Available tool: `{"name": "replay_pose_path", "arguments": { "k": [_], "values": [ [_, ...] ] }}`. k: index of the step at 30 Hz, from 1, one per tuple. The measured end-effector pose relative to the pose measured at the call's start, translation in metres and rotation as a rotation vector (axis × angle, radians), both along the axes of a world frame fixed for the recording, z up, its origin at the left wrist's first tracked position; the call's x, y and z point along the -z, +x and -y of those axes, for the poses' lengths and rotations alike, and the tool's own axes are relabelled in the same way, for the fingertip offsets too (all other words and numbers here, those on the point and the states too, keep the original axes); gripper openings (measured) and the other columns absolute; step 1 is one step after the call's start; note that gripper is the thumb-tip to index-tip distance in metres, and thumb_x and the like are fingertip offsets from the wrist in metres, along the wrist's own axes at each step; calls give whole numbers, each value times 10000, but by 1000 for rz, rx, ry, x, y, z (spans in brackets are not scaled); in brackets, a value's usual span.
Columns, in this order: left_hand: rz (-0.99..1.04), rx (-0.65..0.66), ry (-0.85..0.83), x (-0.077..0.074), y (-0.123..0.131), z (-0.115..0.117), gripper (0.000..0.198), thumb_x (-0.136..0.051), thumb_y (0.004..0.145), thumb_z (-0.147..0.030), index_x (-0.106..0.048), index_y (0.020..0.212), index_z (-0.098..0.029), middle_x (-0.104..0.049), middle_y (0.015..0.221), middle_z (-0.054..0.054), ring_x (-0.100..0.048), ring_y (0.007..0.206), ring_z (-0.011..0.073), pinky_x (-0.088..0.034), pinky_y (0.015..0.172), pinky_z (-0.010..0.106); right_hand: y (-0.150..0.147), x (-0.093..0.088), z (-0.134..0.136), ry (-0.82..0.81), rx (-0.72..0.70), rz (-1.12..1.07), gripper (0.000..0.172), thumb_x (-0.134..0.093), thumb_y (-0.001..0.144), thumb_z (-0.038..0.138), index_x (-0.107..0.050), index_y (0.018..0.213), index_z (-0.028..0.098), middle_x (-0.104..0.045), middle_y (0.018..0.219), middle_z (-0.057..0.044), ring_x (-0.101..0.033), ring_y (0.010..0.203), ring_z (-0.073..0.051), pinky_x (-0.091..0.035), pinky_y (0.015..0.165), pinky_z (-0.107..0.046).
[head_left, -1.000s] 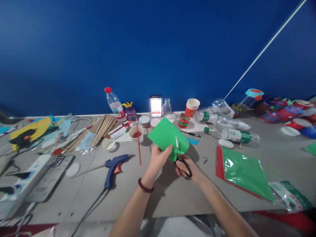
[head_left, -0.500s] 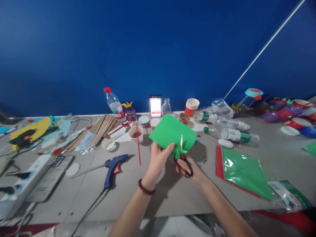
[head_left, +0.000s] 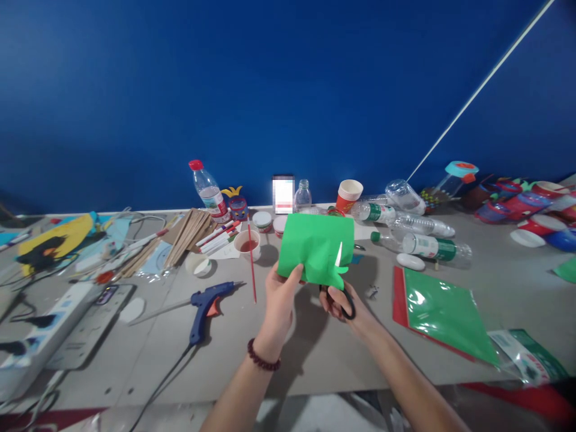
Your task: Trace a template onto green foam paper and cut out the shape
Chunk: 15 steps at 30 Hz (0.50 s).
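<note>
1. Dark-red beaded bracelet [head_left: 263, 355] round the left wrist, above the grey tabletop [head_left: 216, 375].
2. Right hand [head_left: 338, 303]: fingers curled closed through the handles of black-handled scissors with a pale metal blade [head_left: 350, 307]. One blade shows against the upper face of the sheet, tip pointing away from the person; second blade out of sight.
3. Left hand [head_left: 279, 295]: fingers closed in a pinch, thumb on top, gripping the sheet's near left edge.
4. Flexible bright-green rectangular sheet [head_left: 312, 245], held up over the middle of the tabletop between both hands. Near right corner cut into, with a narrow flap curling by the blade.
5. Level with the hands, left: dark-blue glue gun with an orange trigger [head_left: 206, 309], lying on its side. Right: green and red sheets in clear plastic [head_left: 450, 312], lying flat.
6. Beyond the glue gun: white paper cup of reddish-brown liquid [head_left: 242, 237], a thin red stick [head_left: 252, 276] crossing its front.
7. Farther right: clear plastic bottle with a green-and-white label [head_left: 432, 247], on its side.
8. Farther back: stack of orange-red paper cups [head_left: 348, 195], upright near the deep-blue wall [head_left: 270, 90].
</note>
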<state>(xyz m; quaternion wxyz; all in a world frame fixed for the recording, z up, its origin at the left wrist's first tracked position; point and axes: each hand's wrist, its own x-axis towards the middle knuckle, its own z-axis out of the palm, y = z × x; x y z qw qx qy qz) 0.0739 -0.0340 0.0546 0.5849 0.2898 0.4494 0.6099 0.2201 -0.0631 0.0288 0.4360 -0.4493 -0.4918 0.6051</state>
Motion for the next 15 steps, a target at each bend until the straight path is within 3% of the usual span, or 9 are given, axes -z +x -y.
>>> {"name": "replay_pose_path", "arguments": {
  "k": [10,12,15],
  "values": [
    [-178,119,-58,11,-7,19,351,-802,589,-423,-657,729,-135,-639,654,4,-526,590,113,-432,575,224,3,11,3,89,-12,-69,568,-558,767,718,-477,542,204,-474,512,12,-329,446,-98,-231,416,-264],
    [-314,219,-50,14,-11,21,400,-749,627,-517,-624,653,-138,-599,590,0,-486,542,110,-379,530,223,5,15,4,93,-9,-62,548,-560,777,706,-501,564,204,-480,508,11,-345,444,-105,-258,415,-265],
    [-621,476,-11,13,-21,28,524,-556,756,-639,-534,533,-164,-507,482,-7,-419,463,107,-275,477,240,9,23,7,55,45,-52,471,-607,774,665,-577,693,202,-540,551,5,-436,471,-123,-352,441,-264]
  ]
}}
